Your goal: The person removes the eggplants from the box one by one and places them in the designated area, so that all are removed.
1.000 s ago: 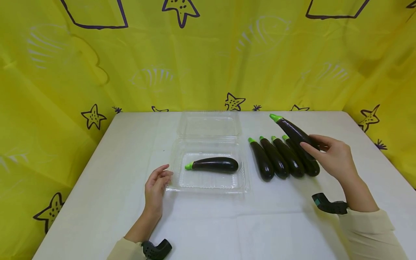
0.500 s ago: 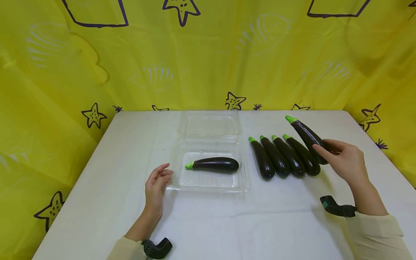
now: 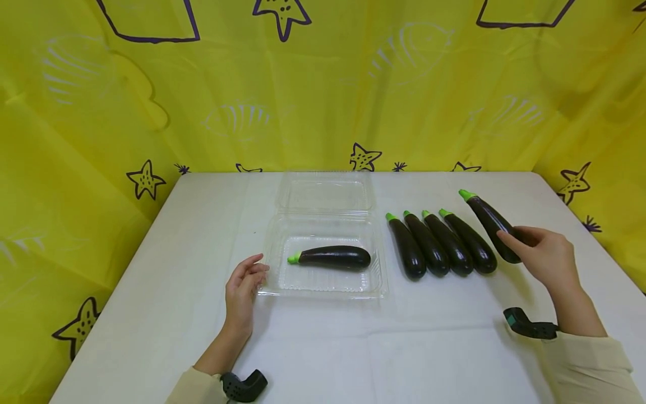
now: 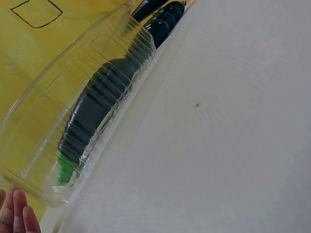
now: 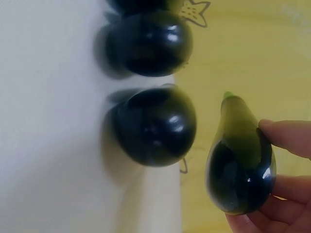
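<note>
In the head view, my right hand (image 3: 549, 255) holds a dark eggplant (image 3: 488, 219) by its thick end, thumb on one side and fingers on the other. Its green tip points up and to the left, above the table. A row of several similar eggplants (image 3: 449, 244) lies just left of it. My left hand (image 3: 240, 294) is at the left edge of a clear plastic clamshell box (image 3: 323, 284), with loosely bent fingers touching or very near the rim. One eggplant (image 3: 335, 256) lies crosswise inside the box, green end left. The right wrist view shows the held eggplant (image 5: 240, 165) apart from the row.
The box's lid (image 3: 325, 193) lies open toward the back of the white table (image 3: 323, 359). A yellow curtain (image 3: 323, 84) with sea-animal drawings hangs behind and at both sides. Each wrist carries a black camera mount.
My right hand has moved right with the held eggplant, from over the row to beyond its right end, and slightly lower. My left hand and the box have stayed put.
</note>
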Motion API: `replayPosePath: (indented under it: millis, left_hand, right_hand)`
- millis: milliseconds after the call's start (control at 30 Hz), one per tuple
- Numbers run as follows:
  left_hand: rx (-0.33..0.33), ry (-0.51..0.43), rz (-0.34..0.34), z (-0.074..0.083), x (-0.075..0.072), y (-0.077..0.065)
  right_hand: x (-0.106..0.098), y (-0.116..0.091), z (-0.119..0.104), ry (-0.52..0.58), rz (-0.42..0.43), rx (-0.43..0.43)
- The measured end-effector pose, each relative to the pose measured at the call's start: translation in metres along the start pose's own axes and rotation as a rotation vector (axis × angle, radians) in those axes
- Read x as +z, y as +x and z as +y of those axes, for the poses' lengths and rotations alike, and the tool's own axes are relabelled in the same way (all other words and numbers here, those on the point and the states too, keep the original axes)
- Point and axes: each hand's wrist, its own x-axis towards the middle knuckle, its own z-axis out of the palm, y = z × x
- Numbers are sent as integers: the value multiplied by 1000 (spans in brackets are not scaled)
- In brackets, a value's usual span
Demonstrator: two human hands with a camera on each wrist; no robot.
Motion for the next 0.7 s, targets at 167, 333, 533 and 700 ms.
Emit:
replayPosePath:
  millis: [167, 333, 533, 700]
  left_hand:
    - [-8, -1, 5, 0, 0, 0]
    - [-14, 6, 8, 1, 0, -1]
    - [-13, 2, 6, 1, 1, 0]
    - [-9, 1, 3, 1, 0, 0]
  right_hand:
    - [2, 2, 6, 3, -10, 25]
    - [6, 4, 11, 7, -40, 45]
    - [10, 7, 18, -4, -73, 63]
    - [14, 9, 24, -10, -85, 59]
